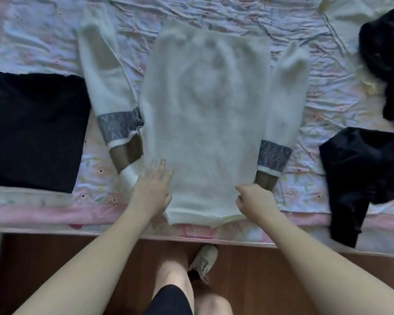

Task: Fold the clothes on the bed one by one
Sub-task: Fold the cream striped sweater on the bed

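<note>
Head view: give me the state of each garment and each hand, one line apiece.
White sweater: spread flat on the bed, sleeves out to both sides, not yet folded.
Folded black garment: lying flat at the left, neat rectangle.
Black clothes: crumpled at the right, unfolded.
Cream garment: far right corner, partly cut off, state unclear.
Left hand: fingers straight, pressing the sweater's hem.
Right hand: fingers curled, pinching the hem.

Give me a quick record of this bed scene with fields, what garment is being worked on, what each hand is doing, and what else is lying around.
garment in work: white sweater, spread flat, sleeves out to both sides
left hand: fingers straight, resting on the sweater's lower left edge
right hand: fingers curled at the lower right hem, apparently pinching it
already folded: black garment at the left
unfolded: dark clothes at the right
surface: floral bedsheet
</note>
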